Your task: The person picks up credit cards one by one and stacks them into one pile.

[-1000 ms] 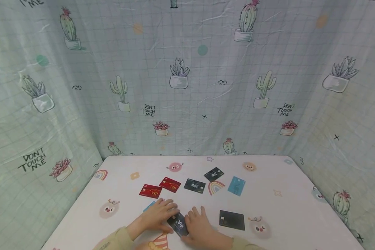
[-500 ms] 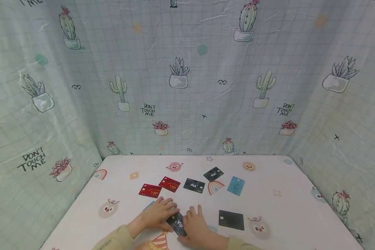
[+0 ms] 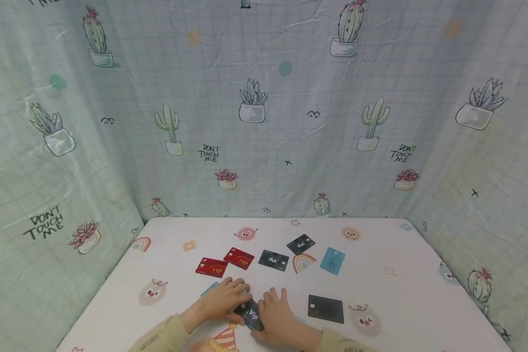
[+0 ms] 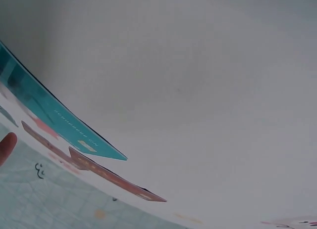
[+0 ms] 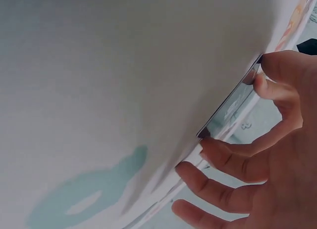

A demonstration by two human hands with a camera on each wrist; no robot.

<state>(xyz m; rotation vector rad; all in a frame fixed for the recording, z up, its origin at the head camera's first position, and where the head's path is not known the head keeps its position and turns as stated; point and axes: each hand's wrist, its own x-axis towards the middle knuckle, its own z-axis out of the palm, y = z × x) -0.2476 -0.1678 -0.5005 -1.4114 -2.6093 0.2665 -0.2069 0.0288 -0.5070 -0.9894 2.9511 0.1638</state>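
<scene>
A black VIP card (image 3: 253, 314) lies on the table between both hands in the head view. My left hand (image 3: 223, 299) grips its left end, with fingers over the far corner and the thumb at the near edge. From the other side, my right hand (image 3: 278, 318) holds the card between thumb and fingers; the right wrist view shows the card's edge (image 5: 230, 103) spanning from the thumb to a fingertip. Partly hidden behind the left hand is a blue card (image 3: 209, 289), seen closer as a blue card (image 4: 64, 117) in the left wrist view.
Beyond the hands lie two red VIP cards (image 3: 211, 267) (image 3: 239, 258), two black VIP cards (image 3: 274, 260) (image 3: 301, 244) and a light blue card (image 3: 332, 260). To the right of the right hand is another black card (image 3: 326, 309). A cactus-print curtain (image 3: 286, 137) surrounds the white table (image 3: 378, 288).
My right hand has shifted slightly left, closer to the left hand, and the black VIP card has moved a little with it. The other cards stay where they were.
</scene>
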